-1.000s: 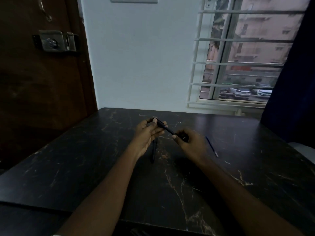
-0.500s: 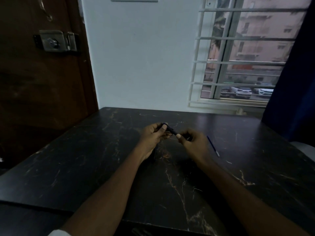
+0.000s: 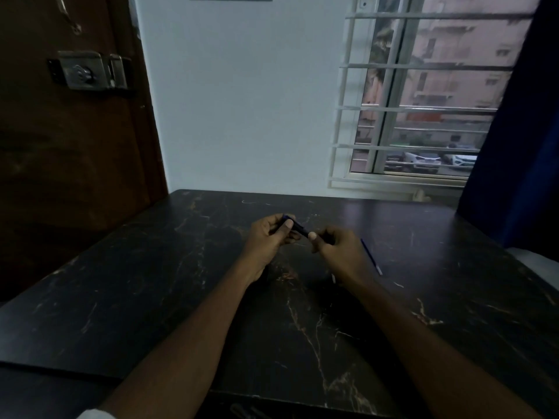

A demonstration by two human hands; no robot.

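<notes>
— What are the hands doing?

— Both are holding one dark pen (image 3: 298,228) just above the table (image 3: 151,282), a little beyond its middle. The left hand (image 3: 267,241) is curling its fingers round the pen's far end, with the thumb pressing on top of the barrel. The right hand (image 3: 340,249) is pinching the near end, thumb tip showing against it and the other fingers folding underneath.

— How is the pen lying?

— It is slanting between them, from ten o'clock in the left hand to four o'clock in the right. Only a short dark stretch is showing between the two thumbs. Whether it is one piece or two, I cannot tell.

— Is anything lying nearby?

— A thin blue refill (image 3: 370,257) is lying flat on the table just beside the right hand, at its three o'clock, and pointing roughly from eleven to five.

— And around the table?

— Seen from the hands, a barred window (image 3: 423,116) is showing at one o'clock, a dark blue curtain (image 3: 520,131) is hanging at two, and a brown door (image 3: 60,161) with a metal lock (image 3: 87,71) is standing at ten.
</notes>
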